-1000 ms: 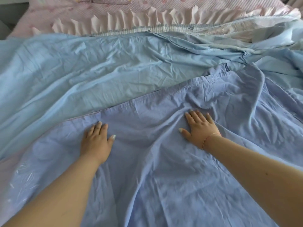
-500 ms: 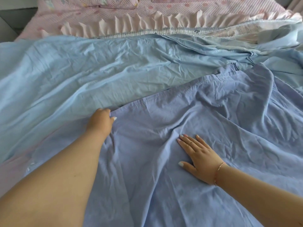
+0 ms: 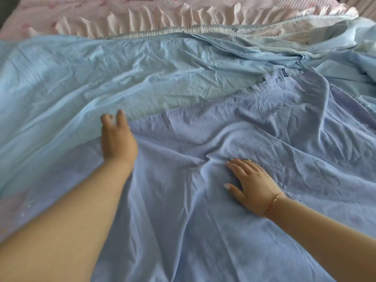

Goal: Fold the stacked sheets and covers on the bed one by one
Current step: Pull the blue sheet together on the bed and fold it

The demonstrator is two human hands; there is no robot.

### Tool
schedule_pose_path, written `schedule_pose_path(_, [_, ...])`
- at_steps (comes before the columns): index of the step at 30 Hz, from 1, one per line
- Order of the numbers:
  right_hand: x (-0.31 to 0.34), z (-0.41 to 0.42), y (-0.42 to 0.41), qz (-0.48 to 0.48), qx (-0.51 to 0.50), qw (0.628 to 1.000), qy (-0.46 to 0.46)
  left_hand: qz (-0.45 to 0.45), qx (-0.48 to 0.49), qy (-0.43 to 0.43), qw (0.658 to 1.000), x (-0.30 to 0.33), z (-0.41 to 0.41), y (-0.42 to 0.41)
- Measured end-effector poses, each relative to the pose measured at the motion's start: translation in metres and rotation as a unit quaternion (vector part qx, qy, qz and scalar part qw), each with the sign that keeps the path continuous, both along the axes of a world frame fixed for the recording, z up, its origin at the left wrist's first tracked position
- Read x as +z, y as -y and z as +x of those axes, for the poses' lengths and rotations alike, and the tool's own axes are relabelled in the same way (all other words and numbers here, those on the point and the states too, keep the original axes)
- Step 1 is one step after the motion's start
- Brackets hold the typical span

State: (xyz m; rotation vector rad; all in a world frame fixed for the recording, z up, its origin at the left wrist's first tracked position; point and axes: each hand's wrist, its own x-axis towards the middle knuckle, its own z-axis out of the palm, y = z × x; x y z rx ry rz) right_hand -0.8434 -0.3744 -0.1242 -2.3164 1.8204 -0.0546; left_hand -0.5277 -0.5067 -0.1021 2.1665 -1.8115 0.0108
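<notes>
A periwinkle-blue sheet [image 3: 254, 123] lies spread and wrinkled over the near half of the bed. Under it a lighter sky-blue sheet [image 3: 101, 74] covers the far and left part. My left hand [image 3: 118, 139] rests at the periwinkle sheet's far left edge, fingers stretched forward onto the lighter sheet, blurred, holding nothing. My right hand [image 3: 252, 184], with a thin bracelet at the wrist, lies flat, fingers spread, pressing on a crease near the sheet's middle.
A pink quilted cover with a pleated ruffle [image 3: 162, 15] runs along the far side of the bed. A bunched pale blue and white cover [image 3: 305, 31] sits at the far right. Pink fabric [image 3: 12, 208] shows at the near left edge.
My left hand slid forward from the sheet's near middle to its far left edge. My right hand drew back toward me and left, staying flat on the periwinkle sheet.
</notes>
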Motion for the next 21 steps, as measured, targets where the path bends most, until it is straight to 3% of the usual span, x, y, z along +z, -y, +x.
schedule_pose_path(2, [0.006, 0.037, -0.001, -0.024, 0.017, 0.999, 0.023, -0.029, -0.174, -0.029, 0.984, -0.01, -0.03, -0.033])
schedule_pose_path(4, [0.001, 0.063, -0.007, -0.014, 0.084, 0.996, -0.001, 0.098, -0.325, 0.051, 0.939, -0.032, -0.031, -0.064])
schedule_pose_path(5, [-0.004, 0.066, -0.012, 0.011, 0.111, 0.993, -0.031, 0.173, -0.32, 0.092, 0.927, -0.038, -0.017, -0.07])
schedule_pose_path(7, [-0.016, 0.049, -0.022, 0.04, 0.11, 0.989, -0.086, 0.259, -0.206, 0.128, 0.935, -0.042, 0.019, -0.065])
schedule_pose_path(10, [-0.017, 0.023, -0.029, 0.07, 0.013, 0.99, -0.124, 0.325, -0.112, 0.169, 0.924, -0.03, 0.036, -0.049])
schedule_pose_path(12, [-0.01, 0.029, -0.03, 0.06, -0.036, 0.992, -0.108, 0.299, -0.118, 0.129, 0.938, -0.017, 0.011, -0.054])
schedule_pose_path(14, [-0.003, 0.048, -0.037, 0.062, -0.039, 0.993, -0.094, 0.227, -0.212, 0.078, 0.947, -0.017, -0.021, -0.077])
schedule_pose_path(16, [0.001, 0.063, -0.058, 0.109, 0.017, 0.992, -0.062, 0.214, -0.33, 0.11, 0.913, -0.022, -0.038, -0.109])
schedule_pose_path(17, [0.0, 0.063, -0.071, 0.128, 0.045, 0.989, -0.051, 0.254, -0.34, 0.134, 0.895, -0.023, -0.037, -0.119])
schedule_pose_path(19, [-0.003, 0.052, -0.095, 0.118, 0.07, 0.989, -0.062, 0.33, -0.263, 0.146, 0.895, -0.025, -0.022, -0.123])
schedule_pose_path(21, [0.001, 0.044, -0.114, 0.062, 0.041, 0.997, -0.032, 0.319, -0.226, 0.149, 0.908, -0.02, -0.013, -0.112])
